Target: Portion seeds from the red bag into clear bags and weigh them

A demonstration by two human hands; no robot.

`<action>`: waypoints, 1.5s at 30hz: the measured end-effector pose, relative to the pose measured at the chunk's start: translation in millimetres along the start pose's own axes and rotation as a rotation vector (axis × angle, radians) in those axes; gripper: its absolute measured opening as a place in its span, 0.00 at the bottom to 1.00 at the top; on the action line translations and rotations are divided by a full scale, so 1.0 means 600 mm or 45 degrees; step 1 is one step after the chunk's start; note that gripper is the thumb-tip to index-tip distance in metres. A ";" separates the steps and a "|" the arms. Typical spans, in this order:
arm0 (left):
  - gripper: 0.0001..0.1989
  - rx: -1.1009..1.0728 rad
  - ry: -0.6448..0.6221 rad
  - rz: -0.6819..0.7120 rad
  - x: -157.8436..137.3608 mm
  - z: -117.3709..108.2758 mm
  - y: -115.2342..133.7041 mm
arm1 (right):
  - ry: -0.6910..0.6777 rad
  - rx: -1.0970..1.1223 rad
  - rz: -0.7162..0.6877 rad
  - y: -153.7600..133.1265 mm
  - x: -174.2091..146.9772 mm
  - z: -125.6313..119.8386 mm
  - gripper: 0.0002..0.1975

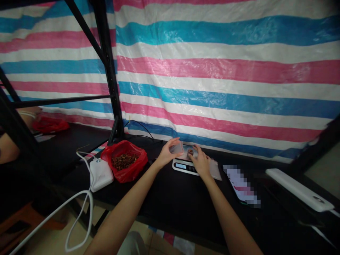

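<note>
My left hand (169, 153) is closed on a small clear plastic bag (178, 147), held beside the scale's far left corner. A white digital scale (183, 166) with a lit display and a shiny weighing plate lies below both hands. Over the plate, my right hand (200, 163) has its thumb and fingers curled around a small clump of brown pieces (190, 151). Whether the clump rests on the plate or is lifted, I cannot tell. A stack of clear plastic bags (215, 170) lies partly under my right wrist.
A red plastic bag (138, 168) of brown pieces stands open at left, touching a white box (101, 175) with a cable. On the right lie a phone (241, 187) and a long white device (300, 189). Black posts (108, 71) and another person's arm (9, 147) are at left.
</note>
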State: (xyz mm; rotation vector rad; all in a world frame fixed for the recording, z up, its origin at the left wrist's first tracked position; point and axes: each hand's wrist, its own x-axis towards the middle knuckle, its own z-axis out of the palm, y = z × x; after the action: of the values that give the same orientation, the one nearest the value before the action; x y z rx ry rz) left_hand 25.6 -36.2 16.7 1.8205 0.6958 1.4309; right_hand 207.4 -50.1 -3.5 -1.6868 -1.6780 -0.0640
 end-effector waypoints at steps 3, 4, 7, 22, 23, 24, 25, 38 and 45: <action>0.35 0.192 0.020 0.138 -0.010 0.020 0.013 | 0.202 0.094 -0.092 -0.014 -0.005 -0.017 0.25; 0.34 0.282 0.034 0.176 -0.013 0.025 0.017 | 0.257 0.171 -0.118 -0.020 -0.006 -0.023 0.23; 0.33 0.516 0.063 0.247 -0.020 0.035 0.027 | 0.128 0.595 -0.133 -0.038 -0.008 -0.036 0.20; 0.12 0.850 0.168 0.238 -0.041 0.043 0.029 | 0.225 0.783 -0.101 -0.051 -0.031 -0.025 0.13; 0.12 0.826 0.111 0.213 -0.040 0.044 0.029 | 0.214 0.727 -0.153 -0.054 -0.035 -0.026 0.13; 0.11 0.798 0.081 0.195 -0.039 0.046 0.027 | 0.196 0.692 -0.195 -0.056 -0.037 -0.026 0.13; 0.10 0.767 0.071 0.181 -0.038 0.049 0.026 | 0.177 0.677 -0.225 -0.059 -0.039 -0.025 0.13; 0.11 0.677 0.142 0.134 -0.035 0.051 0.011 | 0.035 0.944 -0.190 -0.065 -0.041 -0.018 0.15; 0.11 0.642 0.113 0.173 -0.034 0.050 0.011 | -0.001 1.122 -0.133 -0.056 -0.033 -0.005 0.14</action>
State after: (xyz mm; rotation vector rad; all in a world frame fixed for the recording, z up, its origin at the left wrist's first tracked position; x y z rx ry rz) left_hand 49.9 -61.8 5.7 2.2292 1.0709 1.5277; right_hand 176.6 -73.0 3.7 -0.9282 -1.4636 0.5484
